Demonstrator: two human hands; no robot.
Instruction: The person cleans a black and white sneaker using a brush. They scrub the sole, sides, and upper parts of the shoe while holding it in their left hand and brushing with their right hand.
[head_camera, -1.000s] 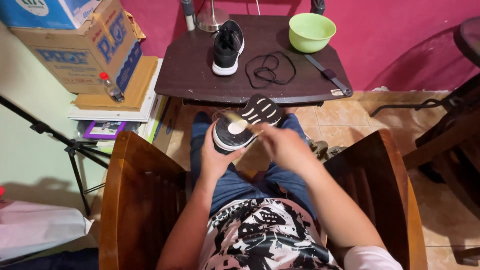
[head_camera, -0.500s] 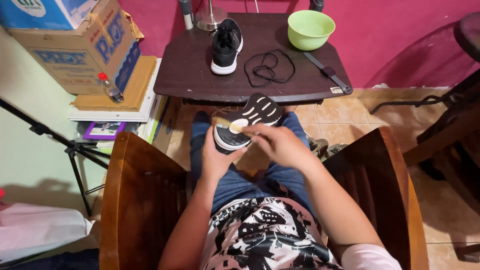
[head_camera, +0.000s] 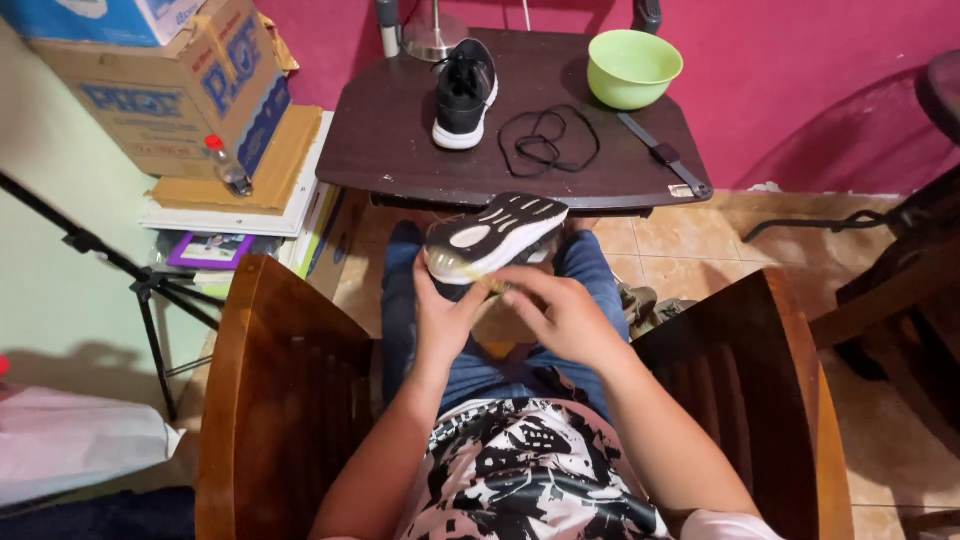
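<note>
My left hand clamps the upturned shoe from below. Its long axis runs left-near to right-far. My right hand, fingers curled together, touches its near edge.

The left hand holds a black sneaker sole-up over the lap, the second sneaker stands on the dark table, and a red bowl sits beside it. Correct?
Not quite: in the head view the bowl is light green, not red. The rest holds.

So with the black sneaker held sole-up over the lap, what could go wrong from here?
The black sneaker with the white-patterned sole rests only in the left hand, so it might slip onto the lap while the right hand works at its edge. On the dark wooden table, the loose black lace lies near the front edge and could be knocked off.
</note>
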